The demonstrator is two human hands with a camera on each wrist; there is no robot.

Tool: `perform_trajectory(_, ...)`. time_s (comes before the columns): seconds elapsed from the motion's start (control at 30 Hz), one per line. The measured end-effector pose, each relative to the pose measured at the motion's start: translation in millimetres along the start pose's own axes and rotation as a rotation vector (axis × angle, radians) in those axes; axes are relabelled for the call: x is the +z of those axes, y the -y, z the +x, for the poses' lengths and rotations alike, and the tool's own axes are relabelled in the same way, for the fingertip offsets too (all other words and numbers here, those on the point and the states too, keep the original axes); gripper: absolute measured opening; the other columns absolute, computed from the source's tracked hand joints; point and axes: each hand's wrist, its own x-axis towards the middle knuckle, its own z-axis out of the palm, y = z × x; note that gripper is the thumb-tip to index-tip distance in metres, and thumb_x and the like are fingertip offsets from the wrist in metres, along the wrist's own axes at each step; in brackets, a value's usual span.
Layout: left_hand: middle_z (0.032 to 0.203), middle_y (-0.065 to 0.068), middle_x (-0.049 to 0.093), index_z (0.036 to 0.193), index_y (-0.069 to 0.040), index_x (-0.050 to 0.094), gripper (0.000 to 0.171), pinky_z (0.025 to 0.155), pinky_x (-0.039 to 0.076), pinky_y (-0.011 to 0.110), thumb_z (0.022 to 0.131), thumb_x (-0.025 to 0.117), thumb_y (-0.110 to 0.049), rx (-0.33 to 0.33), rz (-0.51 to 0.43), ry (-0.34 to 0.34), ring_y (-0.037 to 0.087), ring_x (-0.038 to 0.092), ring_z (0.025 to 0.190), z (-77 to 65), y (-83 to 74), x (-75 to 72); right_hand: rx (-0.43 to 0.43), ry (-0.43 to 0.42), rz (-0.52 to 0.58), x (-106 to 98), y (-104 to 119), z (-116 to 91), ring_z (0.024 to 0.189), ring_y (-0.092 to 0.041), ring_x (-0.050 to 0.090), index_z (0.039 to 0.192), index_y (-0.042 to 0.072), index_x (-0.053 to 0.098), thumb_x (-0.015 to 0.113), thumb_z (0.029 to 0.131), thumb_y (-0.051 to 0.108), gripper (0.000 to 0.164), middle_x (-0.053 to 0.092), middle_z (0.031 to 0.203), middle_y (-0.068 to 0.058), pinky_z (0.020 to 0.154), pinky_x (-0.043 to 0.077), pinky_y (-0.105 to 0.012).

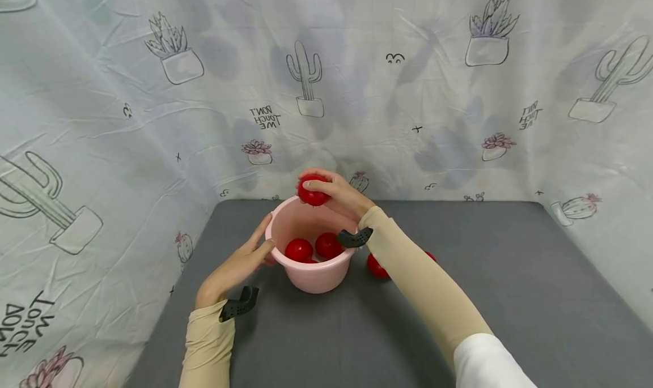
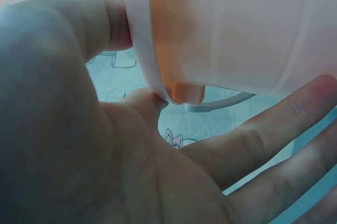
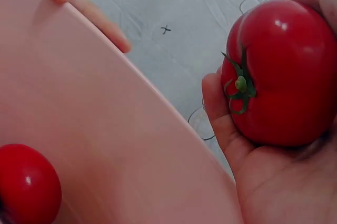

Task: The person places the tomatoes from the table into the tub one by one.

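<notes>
From where I stand, the right hand [image 1: 348, 197] has its fingers and thumb curled round a glossy, round red tomato [image 1: 313, 191] with a green stem, held up by the far rim of a round pink plastic bucket [image 1: 315, 280]. What matters most in space is tomato to bucket: the bucket's mouth lies below the tomato and back toward the person, though how high the fruit sits above the rim I cannot tell. The right hand, being wrapped on it, is plainly the nearer; the left hand [image 1: 236, 270] is lower and off to the left, its fingers spread against the bucket's outer wall and its thumb at the rim. The held tomato is a squat globe, with no clear long axis; its stem end [image 3: 240, 84] faces the bucket side in the right wrist view. The bucket stands on the dark grey table [image 1: 510, 274], its mouth upward. Inside it rest two smooth red tomatoes [image 1: 299, 250], with part of another below them. More red fruit [image 1: 377, 267] lies right of the bucket, partly hidden behind the beige right sleeve [image 1: 423, 286].
</notes>
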Motion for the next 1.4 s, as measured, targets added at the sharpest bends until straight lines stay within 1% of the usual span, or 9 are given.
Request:
perform_trajectory(0.13,0.108,0.007,0.067,0.147,-0.055,0.004,0.060,0.090,0.046,0.039,0.099,0.040,-0.050,0.003,-0.001,0.016,0.023,0.062,0.105,0.4,0.6,0.0,0.023,0.047,-0.009,-0.7,-3.0,5.8,0.110,-0.023,0.057,0.127,0.008,0.054,0.063,0.089,0.022,0.041,0.059,0.119,-0.009,0.093,0.052,-0.038)
perform_trajectory(0.27,0.107,0.006,0.067,0.145,-0.058,0.003,0.060,0.089,0.045,0.036,0.099,0.041,-0.051,0.001,-0.007,0.019,0.024,0.062,0.106,0.7,-0.6,-0.7,0.114,0.119,-0.127,-0.5,-7.6,6.7,0.111,-0.026,0.056,0.127,0.008,0.053,0.067,0.087,0.024,0.045,0.058,0.122,-0.010,0.092,0.051,-0.040)
perform_trajectory(0.37,0.106,0.005,0.067,0.144,-0.059,0.002,0.060,0.089,0.046,0.036,0.098,0.040,-0.055,-0.004,-0.003,0.011,0.022,0.063,0.105,0.4,-1.4,-2.3,0.197,0.190,-0.267,3.1,-10.7,7.8,0.114,-0.025,0.054,0.125,0.013,0.055,0.071,0.084,0.033,0.048,0.058,0.124,-0.008,0.095,0.049,-0.044)
perform_trajectory(0.47,0.106,0.005,0.068,0.144,-0.060,0.002,0.059,0.089,0.046,0.037,0.097,0.039,-0.058,-0.005,-0.007,0.014,0.020,0.063,0.104,1.0,-1.4,-2.6,0.300,0.237,-0.284,6.8,-14.0,7.6,0.117,-0.026,0.053,0.123,0.016,0.057,0.076,0.080,0.035,0.050,0.057,0.126,-0.007,0.099,0.045,-0.051)
perform_trajectory(0.6,0.108,0.004,0.068,0.144,-0.059,0.003,0.058,0.093,0.046,0.042,0.098,0.038,-0.056,-0.009,-0.013,0.020,0.019,0.063,0.105,1.2,-1.3,-3.0,0.374,0.260,-0.256,9.7,-18.5,7.1,0.112,-0.028,0.056,0.121,0.011,0.057,0.078,0.079,0.029,0.051,0.057,0.123,-0.010,0.100,0.042,-0.059)
perform_trajectory(0.7,0.109,0.004,0.067,0.144,-0.059,0.002,0.057,0.097,0.044,0.047,0.099,0.037,-0.054,-0.012,-0.013,0.021,0.018,0.063,0.106,0.6,-0.6,-3.4,0.381,0.283,-0.311,10.7,-21.1,8.8,0.104,-0.025,0.060,0.119,0.007,0.057,0.077,0.080,0.028,0.048,0.060,0.116,-0.010,0.097,0.044,-0.057)
perform_trajectory(0.9,0.111,0.006,0.067,0.146,-0.057,0.001,0.058,0.096,0.044,0.047,0.099,0.036,-0.054,0.007,-0.021,0.025,0.024,0.063,0.109,3.7,-0.2,-2.3,0.381,0.310,-0.482,8.3,-22.2,13.3,0.090,-0.018,0.060,0.115,0.008,0.058,0.075,0.080,0.027,0.043,0.064,0.105,-0.006,0.084,0.054,-0.041)
perform_trajectory(1.17,0.112,0.004,0.068,0.144,-0.059,0.001,0.056,0.095,0.045,0.045,0.100,0.035,-0.053,0.002,-0.023,0.023,0.022,0.064,0.108,6.7,-1.8,-2.5,0.397,0.347,-0.570,6.2,-20.0,13.7,0.099,-0.021,0.059,0.118,0.008,0.056,0.073,0.082,0.025,0.043,0.061,0.111,-0.007,0.082,0.054,-0.033)
perform_trajectory(1.4,0.112,0.005,0.068,0.145,-0.057,0.000,0.057,0.095,0.045,0.046,0.101,0.035,-0.051,-0.001,-0.014,0.023,0.022,0.064,0.107,6.9,-2.1,-2.6,0.401,0.355,-0.622,5.6,-21.3,15.3,0.098,-0.020,0.060,0.118,0.009,0.057,0.072,0.082,0.025,0.042,0.061,0.111,-0.007,0.081,0.055,-0.032)
